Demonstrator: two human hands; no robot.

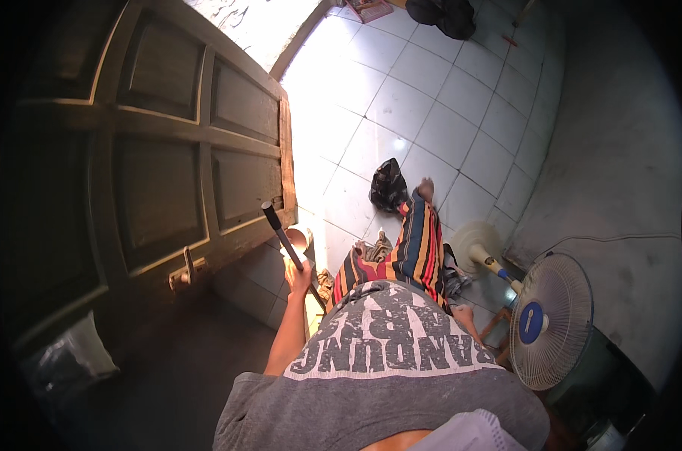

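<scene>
My left hand [299,279] is closed around a dark pole [287,244] with a black grip at its upper end. The pole slants up and to the left, and its lower end passes out of sight beside my trousers. Just beyond that hand is a round, brownish, open-topped thing [299,239], too washed out by light to name. My right hand [463,314] shows only in small part beside my right hip, near the standing fan [551,322]; its fingers are hidden. A black plastic bag [388,186] lies on the floor by my bare foot [426,189].
A panelled wooden door [168,143] with a metal handle [187,272] stands on the left. Crumpled cloths [378,248] lie around my feet on the tiled floor [431,113]. A cord [612,237] runs along the right wall. Another dark bundle [450,16] lies at the far end.
</scene>
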